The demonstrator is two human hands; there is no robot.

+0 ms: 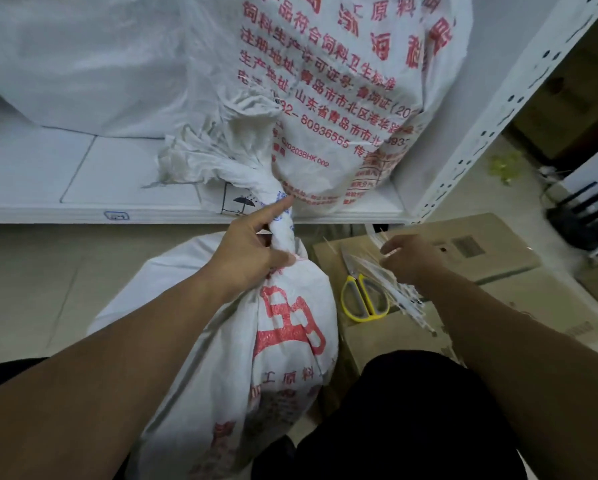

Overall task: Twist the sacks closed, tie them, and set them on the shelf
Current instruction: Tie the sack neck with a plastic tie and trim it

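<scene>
Sack [290, 323], white woven, red print: kept upright on floor [31, 289] below shelf [83, 211], twisted neck [283, 226] gripped in left hand [252, 254], likely against unwinding. Ties [394, 292] on cardboard box [498, 244] just beside, pinched by right hand [408, 261], apparently for fetching one. Scissors [363, 299] laid alongside, probably for trimming.

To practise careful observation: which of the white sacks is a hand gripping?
The sack standing on the floor: the left hand grips its twisted neck. The others lie on the shelf.
</scene>
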